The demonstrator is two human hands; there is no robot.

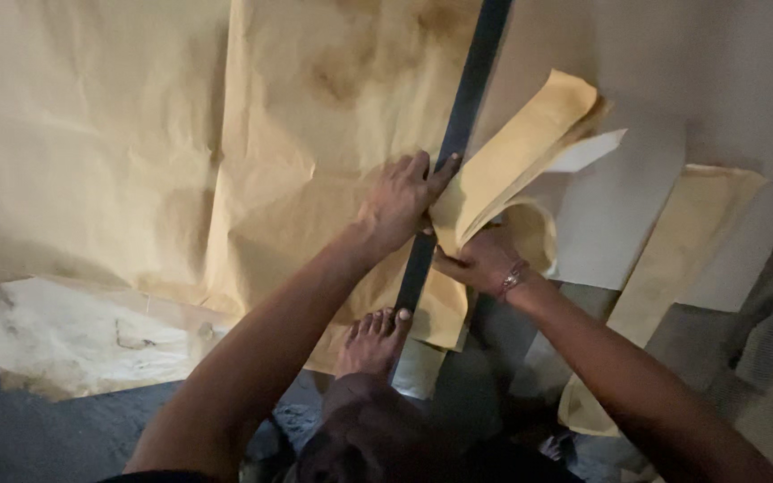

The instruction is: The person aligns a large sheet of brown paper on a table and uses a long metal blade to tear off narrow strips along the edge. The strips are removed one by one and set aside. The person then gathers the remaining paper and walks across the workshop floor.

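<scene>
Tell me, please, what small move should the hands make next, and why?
Probably the right hand should pull the lifted paper strip further up along the dark ruler. The left hand and a foot press the ruler flat on the brown paper sheet, and the strip is only partly torn away.

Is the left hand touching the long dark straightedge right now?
Touching. The head view shows the left hand pressed flat across the dark straightedge, fingertips overlapping its edge, while the right hand grips the brown paper strip.

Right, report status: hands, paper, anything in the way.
Left hand pressing dark straightedge onto brown paper. Right hand gripping folded strip, lifted. Foot on the straightedge's near end.
</scene>
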